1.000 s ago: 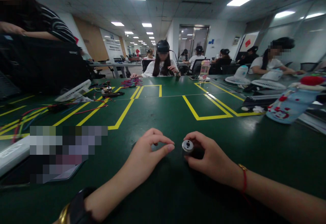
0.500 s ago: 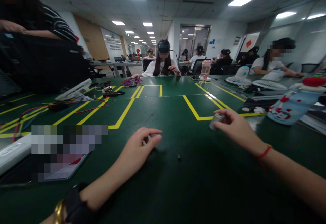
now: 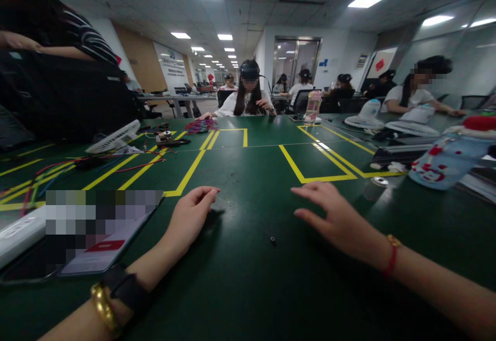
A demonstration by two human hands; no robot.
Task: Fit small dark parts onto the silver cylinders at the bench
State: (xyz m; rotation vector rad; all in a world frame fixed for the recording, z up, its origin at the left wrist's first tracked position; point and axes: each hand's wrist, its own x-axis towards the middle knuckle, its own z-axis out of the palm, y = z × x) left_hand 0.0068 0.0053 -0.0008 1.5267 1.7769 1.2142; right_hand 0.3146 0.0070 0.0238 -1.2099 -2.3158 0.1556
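My left hand (image 3: 189, 217) is above the table, left of centre, thumb pressed against curled fingers; whatever the pinch may hold is hidden. My right hand (image 3: 333, 219) is open and empty, with thumb and fingers apart. Just beyond its wrist stands a small silver metal cylinder (image 3: 375, 190) with a round opening or hub on its top face, upright on the green table (image 3: 248, 289). A tiny dark ring-shaped part (image 3: 272, 239) lies between my hands, touched by neither.
On the left are a phone (image 3: 96, 248), a white power strip (image 3: 23, 230) and loose wires (image 3: 42, 175). A blue cup (image 3: 442, 163) and white fans (image 3: 364, 116) stand at right. A person (image 3: 250, 98) sits opposite, by a bundle of coloured wires (image 3: 201, 125).
My right hand has let go of the silver cylinder, now standing on the table at right, and has moved slightly left, opening. My left hand has drawn back left and its fingers have closed.
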